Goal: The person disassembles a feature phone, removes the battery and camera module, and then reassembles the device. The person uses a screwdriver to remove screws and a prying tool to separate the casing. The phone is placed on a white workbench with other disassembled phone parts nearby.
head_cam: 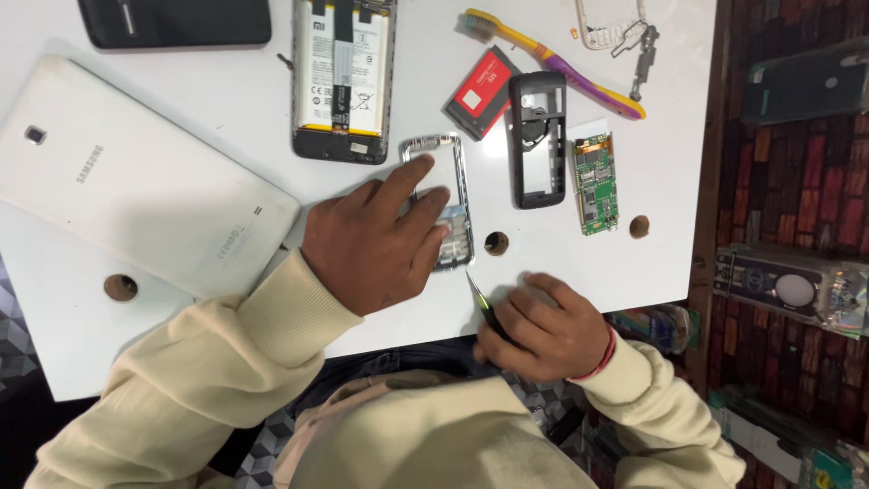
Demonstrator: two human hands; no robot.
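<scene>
Left hand (371, 244) pins the frame (450, 195) flat at mid-surface (226, 100); right hand (543, 326) grips tweezers (480, 303), tip just beside the frame's lower corner. Keep the pressure steady and the tip low.

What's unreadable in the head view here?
- Silver phone frame: lower half hidden under left hand.
- Tweezers: handle buried in right hand.
- Black phone and open phone with battery: cut by top edge.
- Green circuit board: components too small.

We wear a cream sweatshirt with ribbed cuffs on both sleeves; our right hand (543, 326) has a red band at the wrist.
</scene>
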